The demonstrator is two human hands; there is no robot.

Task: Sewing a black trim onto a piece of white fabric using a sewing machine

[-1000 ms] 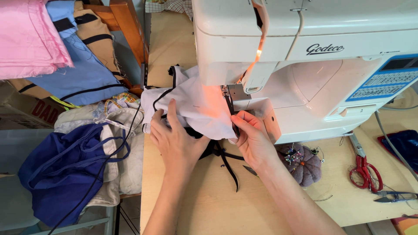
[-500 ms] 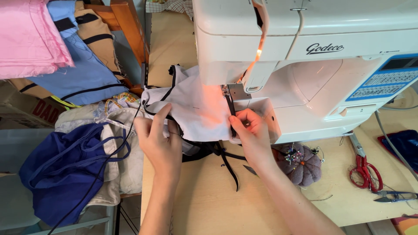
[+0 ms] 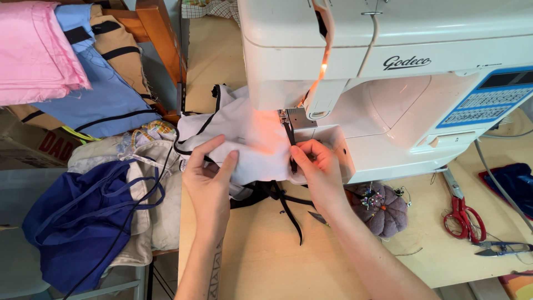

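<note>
A white sewing machine (image 3: 388, 83) stands on a wooden table (image 3: 261, 255). Under its presser foot (image 3: 286, 119) lies a pale lilac fabric piece (image 3: 250, 136) edged with black binding tape (image 3: 290, 145). My left hand (image 3: 208, 183) pinches the fabric's near left edge between thumb and fingers. Just in front of the foot, my right hand (image 3: 316, 169) presses the tape onto the fabric with its fingertips. Loose black tape ends (image 3: 288, 214) trail toward me between my wrists.
A grey pumpkin-shaped pincushion (image 3: 380, 208) sits by my right forearm. Red-handled scissors (image 3: 461, 214) and small thread snips (image 3: 499, 248) lie at the right. Left of the table are a navy bag (image 3: 78, 222), cream cloth (image 3: 161, 189), and pink (image 3: 36, 50) and blue (image 3: 100, 94) fabrics.
My left hand has lifted off the fabric, slid to its near left edge and pinched it. My right hand has crept closer to the presser foot. The view shifted slightly.
</note>
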